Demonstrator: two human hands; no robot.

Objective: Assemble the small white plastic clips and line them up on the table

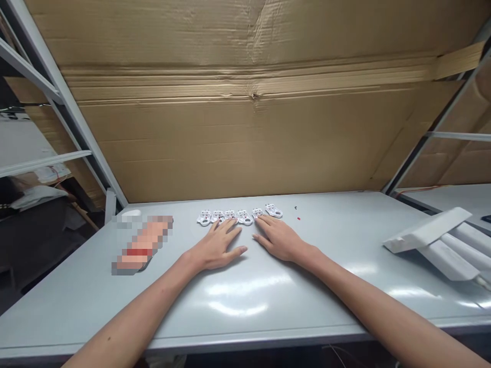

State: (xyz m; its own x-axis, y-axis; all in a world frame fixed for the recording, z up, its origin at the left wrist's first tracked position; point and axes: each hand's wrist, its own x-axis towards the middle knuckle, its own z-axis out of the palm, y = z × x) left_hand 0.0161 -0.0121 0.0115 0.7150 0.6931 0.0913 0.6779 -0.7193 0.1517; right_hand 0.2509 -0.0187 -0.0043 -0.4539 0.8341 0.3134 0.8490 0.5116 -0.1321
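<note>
The left hand and the right hand lie palm down and open, fingers spread, apart from each other and clamped on nothing. Their fingertips reach a row of six small flat white plastic pieces, each with a round hole and small dark markings, set side by side towards the far edge of the pale grey desk. The left hand's fingers meet the middle of the row, and the right hand's meet it nearer its right end. Just right of the row lies a tiny red speck. Farther left sits a pixelated object with a red band, too obscured to name. At the right lie long white moulded strips, and a corrugated brown cardboard sheet stands beyond the desk.

The pieces look light and sit very close together, so a careless fingertip could tip one or push it into its neighbours. The glossy desk may also let them slide, spoiling the line.
</note>
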